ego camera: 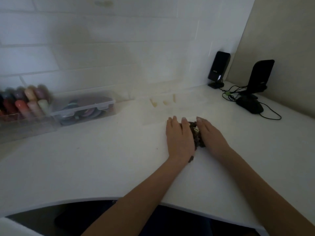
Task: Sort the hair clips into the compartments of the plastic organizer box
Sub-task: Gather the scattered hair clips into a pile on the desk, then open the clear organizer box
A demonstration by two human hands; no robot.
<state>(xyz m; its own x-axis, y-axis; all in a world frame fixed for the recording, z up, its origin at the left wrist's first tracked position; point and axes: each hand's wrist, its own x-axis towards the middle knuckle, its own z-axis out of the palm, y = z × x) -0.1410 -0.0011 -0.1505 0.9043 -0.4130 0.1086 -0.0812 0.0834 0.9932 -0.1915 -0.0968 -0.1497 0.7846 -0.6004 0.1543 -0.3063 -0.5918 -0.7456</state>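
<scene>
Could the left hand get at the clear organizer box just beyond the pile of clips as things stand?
Probably yes. The left hand lies flat beside the dark hair clips, and the faint clear organizer box sits directly past its fingertips with only bare desk between.

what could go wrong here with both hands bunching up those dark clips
One stray clip lies apart from the pile of dark clips, under the left hand's wrist, and could get swept toward the desk edge. The clear organizer box is faint against the white desk, so clips pushed forward by the right hand may miss a compartment.
</scene>
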